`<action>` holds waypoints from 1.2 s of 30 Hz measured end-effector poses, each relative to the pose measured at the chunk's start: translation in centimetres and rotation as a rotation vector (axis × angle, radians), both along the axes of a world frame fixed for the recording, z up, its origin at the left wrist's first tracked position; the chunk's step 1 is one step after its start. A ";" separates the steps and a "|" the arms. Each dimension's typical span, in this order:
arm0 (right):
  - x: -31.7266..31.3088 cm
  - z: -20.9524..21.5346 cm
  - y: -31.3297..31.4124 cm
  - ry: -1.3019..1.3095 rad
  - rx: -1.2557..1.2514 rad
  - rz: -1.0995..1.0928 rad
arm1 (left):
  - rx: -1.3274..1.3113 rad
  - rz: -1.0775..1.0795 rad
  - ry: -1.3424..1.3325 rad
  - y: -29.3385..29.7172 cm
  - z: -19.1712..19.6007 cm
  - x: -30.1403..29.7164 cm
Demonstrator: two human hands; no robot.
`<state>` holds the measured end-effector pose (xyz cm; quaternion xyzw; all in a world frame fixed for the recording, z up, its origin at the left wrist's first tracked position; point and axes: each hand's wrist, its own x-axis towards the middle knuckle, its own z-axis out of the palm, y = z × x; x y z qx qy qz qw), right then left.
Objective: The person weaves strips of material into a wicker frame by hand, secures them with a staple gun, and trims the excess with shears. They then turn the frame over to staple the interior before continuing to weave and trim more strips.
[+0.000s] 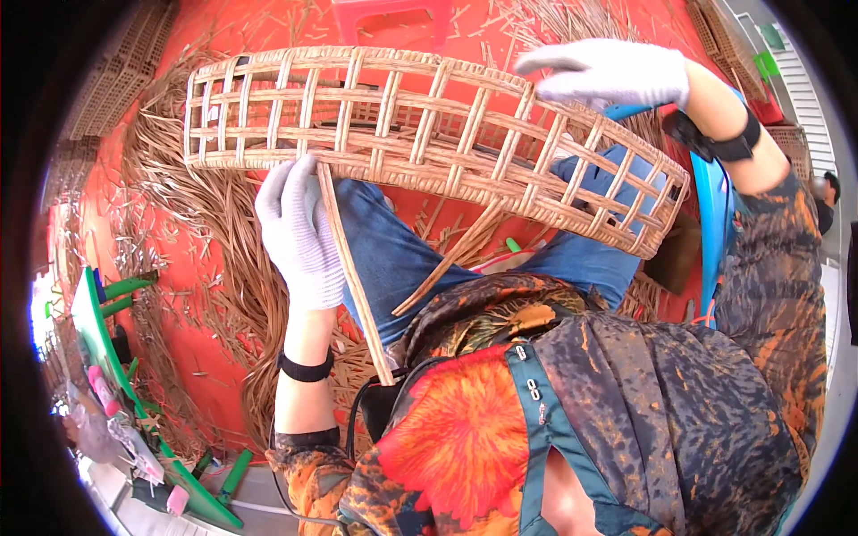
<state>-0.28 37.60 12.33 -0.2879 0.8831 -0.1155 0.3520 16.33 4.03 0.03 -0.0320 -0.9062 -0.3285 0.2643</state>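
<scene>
Hands: both wear pale knit gloves and dark wristbands.
Left hand (298, 234): raised from a bent forearm, fingers curled and clenched round the near rim of the basket frame (429, 134), where a long cane strip (356, 281) meets it.
Right hand (608, 73): reaching up and over, palm down, fingers laid flat on the far top rim of the frame; pressing rather than clenched, as far as can be seen.
Basket frame: open lattice of woven cane, long and curved, held in the air across the knees (402, 259), its left end higher than its right end, which dips toward the blue stool (713, 223).
Cane strip: runs from the left hand down toward the lap; a second loose strip (451, 263) slants from under the frame's middle.
Floor (206, 304): orange, strewn with cane offcuts and loose bundles along the left side.
Edges: green tray (94, 339) of tools at the lower left; red stool (389, 16) beyond the frame's far edge.
Open room: bare orange floor shows between the left forearm and the tray.
</scene>
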 end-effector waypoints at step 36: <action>17.1 0.6 -23.7 -0.478 -1.164 -0.324 | 0.812 0.506 -0.546 -50.4 7.2 -16.2</action>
